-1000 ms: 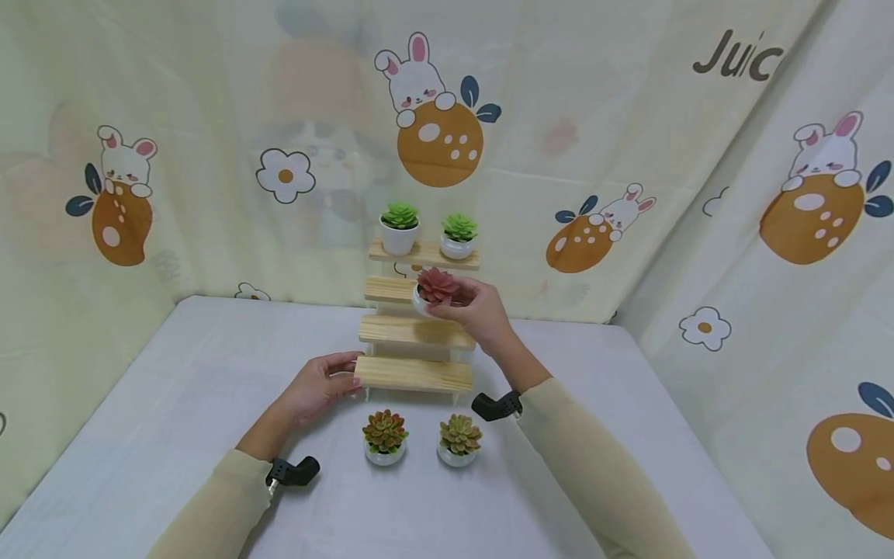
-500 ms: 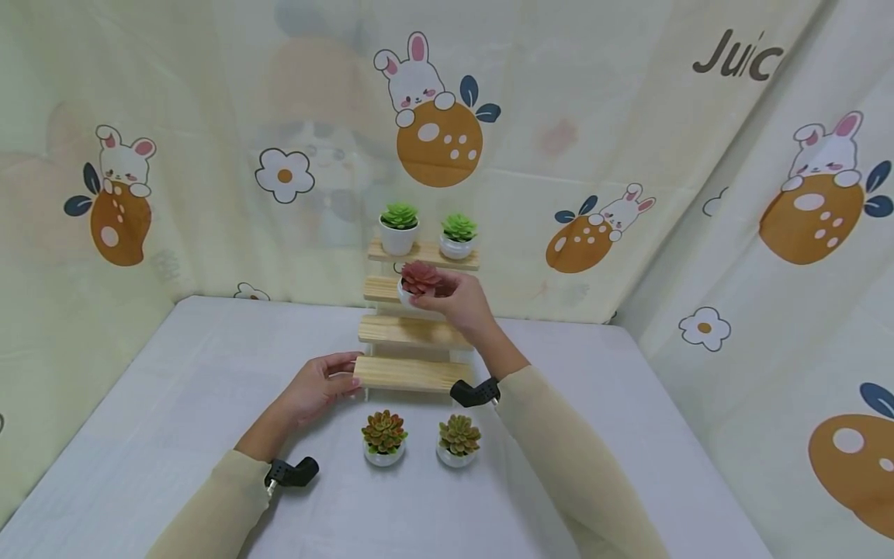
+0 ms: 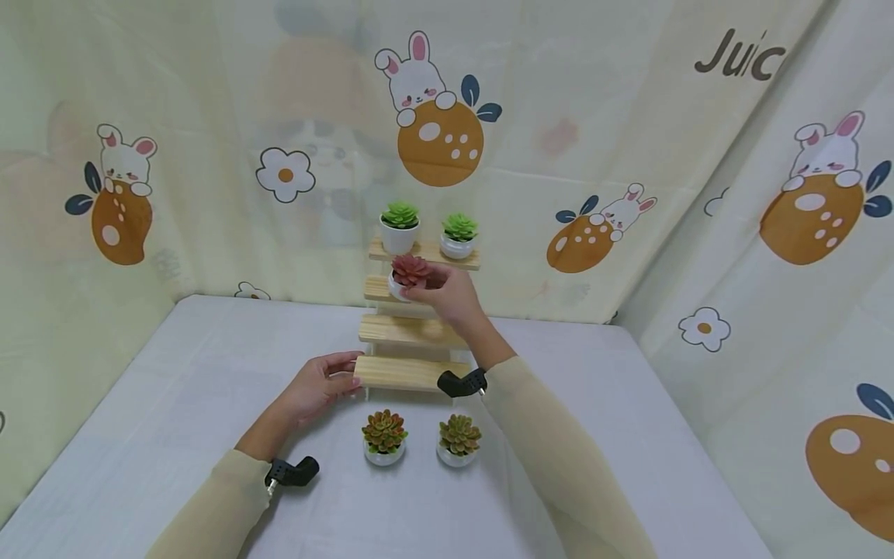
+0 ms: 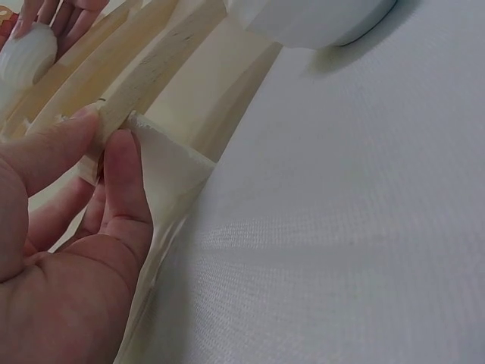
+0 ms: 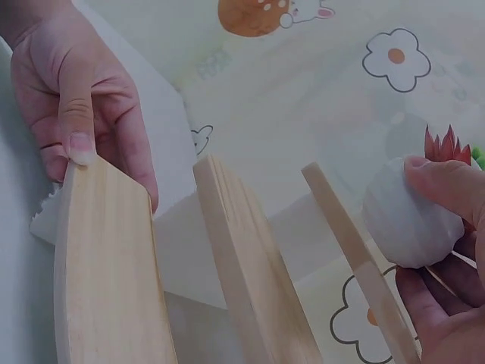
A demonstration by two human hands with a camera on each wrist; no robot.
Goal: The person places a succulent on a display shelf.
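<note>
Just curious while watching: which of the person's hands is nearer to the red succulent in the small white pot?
Right. The right hand grips the red succulent in its white pot; the left hand holds the wooden stand's bottom step.

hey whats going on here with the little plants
A person is handling potted succulents at a small wooden stepped shelf. The right hand holds a red succulent in a white pot at the second step from the top, while the left hand grips the bottom step's end. Two green succulents sit on the top step; two more wait on the table.
</note>
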